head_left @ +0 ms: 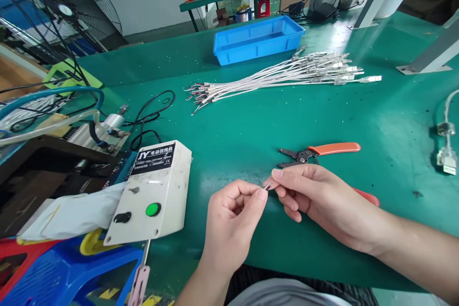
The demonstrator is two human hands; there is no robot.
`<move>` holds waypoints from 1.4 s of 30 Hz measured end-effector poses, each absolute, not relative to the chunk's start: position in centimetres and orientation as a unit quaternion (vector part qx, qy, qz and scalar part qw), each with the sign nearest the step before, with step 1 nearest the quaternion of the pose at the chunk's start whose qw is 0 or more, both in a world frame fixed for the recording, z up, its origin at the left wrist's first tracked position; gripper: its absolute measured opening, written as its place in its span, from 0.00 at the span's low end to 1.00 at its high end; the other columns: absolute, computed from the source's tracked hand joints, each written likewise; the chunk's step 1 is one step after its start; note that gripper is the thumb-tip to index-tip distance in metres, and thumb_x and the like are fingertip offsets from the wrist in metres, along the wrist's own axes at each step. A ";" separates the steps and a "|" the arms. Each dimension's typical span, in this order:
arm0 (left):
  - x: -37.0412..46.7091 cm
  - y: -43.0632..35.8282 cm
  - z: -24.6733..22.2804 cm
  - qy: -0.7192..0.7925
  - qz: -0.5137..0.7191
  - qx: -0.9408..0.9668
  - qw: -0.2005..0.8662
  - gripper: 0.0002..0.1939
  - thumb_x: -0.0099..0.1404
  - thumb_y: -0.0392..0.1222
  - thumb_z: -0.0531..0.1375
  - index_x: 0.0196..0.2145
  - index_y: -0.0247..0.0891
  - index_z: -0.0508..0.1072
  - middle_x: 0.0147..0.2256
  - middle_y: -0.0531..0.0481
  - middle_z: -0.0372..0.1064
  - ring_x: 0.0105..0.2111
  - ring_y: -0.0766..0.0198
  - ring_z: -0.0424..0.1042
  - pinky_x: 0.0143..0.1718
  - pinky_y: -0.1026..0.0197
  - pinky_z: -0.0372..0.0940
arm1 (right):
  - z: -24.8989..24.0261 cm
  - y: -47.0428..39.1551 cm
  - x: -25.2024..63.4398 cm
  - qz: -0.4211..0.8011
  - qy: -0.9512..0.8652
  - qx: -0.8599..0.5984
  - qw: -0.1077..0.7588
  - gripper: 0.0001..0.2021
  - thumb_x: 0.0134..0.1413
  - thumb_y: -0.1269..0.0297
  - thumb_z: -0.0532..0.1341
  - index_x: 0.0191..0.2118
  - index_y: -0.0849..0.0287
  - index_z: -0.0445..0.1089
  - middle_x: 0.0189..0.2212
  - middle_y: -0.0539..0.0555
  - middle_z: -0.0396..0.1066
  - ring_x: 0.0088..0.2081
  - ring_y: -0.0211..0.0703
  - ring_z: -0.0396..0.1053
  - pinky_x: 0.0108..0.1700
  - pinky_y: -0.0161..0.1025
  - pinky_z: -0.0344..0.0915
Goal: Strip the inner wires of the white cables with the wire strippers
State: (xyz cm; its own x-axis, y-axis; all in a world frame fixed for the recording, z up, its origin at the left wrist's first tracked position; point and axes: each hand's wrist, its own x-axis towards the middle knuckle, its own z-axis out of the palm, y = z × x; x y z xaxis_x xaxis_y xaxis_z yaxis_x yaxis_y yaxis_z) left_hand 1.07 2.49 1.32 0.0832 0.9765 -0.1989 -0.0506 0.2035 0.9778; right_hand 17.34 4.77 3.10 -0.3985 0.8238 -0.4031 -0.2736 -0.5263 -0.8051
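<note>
My left hand (233, 217) and my right hand (319, 198) meet fingertip to fingertip over the green table (251, 124), pinching a small wire end (267, 187) between them. The wire piece is tiny and mostly hidden by my fingers. Just behind my right hand lie orange-handled wire strippers (319, 150), one handle running under my wrist. A bundle of clear cables with USB plugs (283, 74) lies farther back on the table.
A white box-shaped machine with a green button (152, 191) stands at the left. Behind it are black cables (147, 119) and a fan (53, 14). A blue tray (258, 38) sits at the back. A clear cable (446, 146) lies at the right edge.
</note>
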 end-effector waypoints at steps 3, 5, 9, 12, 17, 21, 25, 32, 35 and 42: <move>1.1 2.4 1.3 0.522 0.447 0.443 0.576 0.15 0.64 0.48 0.62 0.25 0.34 0.69 0.14 0.59 0.48 0.15 0.75 0.45 0.17 0.66 0.41 | 3.1 4.8 17.4 0.773 -0.325 -0.414 0.354 0.19 0.55 0.51 0.65 0.25 0.63 0.68 0.18 0.48 0.59 0.22 0.35 0.58 0.27 0.35 0.56; 1.2 2.4 1.3 0.525 0.449 0.437 0.576 0.15 0.64 0.48 0.62 0.25 0.34 0.69 0.14 0.59 0.47 0.15 0.75 0.45 0.17 0.66 0.40 | 3.0 4.7 17.5 0.774 -0.329 -0.412 0.351 0.19 0.56 0.52 0.64 0.25 0.63 0.67 0.18 0.48 0.59 0.22 0.35 0.59 0.27 0.35 0.56; 1.3 2.3 1.3 0.528 0.457 0.429 0.574 0.16 0.63 0.48 0.62 0.25 0.35 0.68 0.14 0.59 0.47 0.15 0.75 0.45 0.17 0.66 0.41 | 2.9 4.7 17.6 0.769 -0.334 -0.419 0.348 0.16 0.55 0.54 0.65 0.26 0.62 0.67 0.21 0.48 0.60 0.23 0.35 0.59 0.28 0.35 0.56; 1.2 2.3 1.3 0.528 0.452 0.432 0.575 0.16 0.63 0.49 0.62 0.25 0.35 0.69 0.14 0.59 0.48 0.15 0.74 0.46 0.17 0.66 0.41 | 2.9 4.8 17.6 0.767 -0.345 -0.418 0.343 0.15 0.53 0.56 0.66 0.26 0.61 0.65 0.21 0.48 0.59 0.23 0.35 0.59 0.28 0.35 0.56; 0.9 2.4 1.2 0.517 0.438 0.437 0.591 0.16 0.64 0.50 0.62 0.27 0.35 0.68 0.15 0.59 0.49 0.15 0.75 0.47 0.17 0.67 0.42 | 3.0 4.9 17.6 0.752 -0.373 -0.423 0.341 0.17 0.55 0.56 0.65 0.23 0.61 0.62 0.19 0.47 0.58 0.23 0.35 0.58 0.29 0.36 0.56; 1.0 2.4 1.3 0.501 0.437 0.447 0.599 0.14 0.64 0.49 0.62 0.29 0.34 0.69 0.16 0.59 0.50 0.16 0.75 0.46 0.17 0.68 0.43 | 2.8 4.9 17.5 0.743 -0.390 -0.415 0.351 0.18 0.55 0.55 0.65 0.23 0.61 0.62 0.19 0.47 0.59 0.23 0.34 0.58 0.29 0.36 0.55; 1.4 2.4 1.4 0.509 0.451 0.439 0.588 0.13 0.64 0.47 0.62 0.30 0.34 0.69 0.16 0.59 0.50 0.16 0.75 0.47 0.17 0.67 0.42 | 2.6 4.8 17.3 0.731 -0.407 -0.420 0.353 0.19 0.57 0.53 0.64 0.24 0.60 0.63 0.19 0.47 0.59 0.22 0.34 0.57 0.29 0.35 0.54; 1.6 2.3 1.5 0.513 0.476 0.404 0.589 0.11 0.64 0.44 0.61 0.28 0.34 0.69 0.16 0.60 0.49 0.15 0.76 0.47 0.17 0.67 0.42 | 5.4 5.9 20.3 0.507 -0.647 -0.504 0.265 0.18 0.59 0.46 0.59 0.41 0.56 0.73 0.34 0.54 0.72 0.35 0.43 0.68 0.36 0.38 0.64; 1.6 2.3 1.8 0.506 0.489 0.383 0.599 0.11 0.63 0.43 0.61 0.28 0.35 0.68 0.17 0.60 0.50 0.15 0.76 0.47 0.17 0.67 0.43 | 5.5 6.3 23.9 0.277 -0.784 -0.536 0.145 0.25 0.56 0.46 0.62 0.57 0.48 0.67 0.54 0.55 0.68 0.50 0.56 0.68 0.48 0.47 0.66; 0.9 2.3 1.4 0.453 0.501 0.351 0.649 0.13 0.63 0.46 0.62 0.28 0.36 0.66 0.19 0.60 0.47 0.15 0.77 0.44 0.17 0.67 0.40 | 1.6 5.9 29.1 0.082 -0.836 -0.540 -0.043 0.37 0.59 0.40 0.54 0.70 0.47 0.44 0.67 0.52 0.50 0.63 0.61 0.57 0.54 0.57 0.67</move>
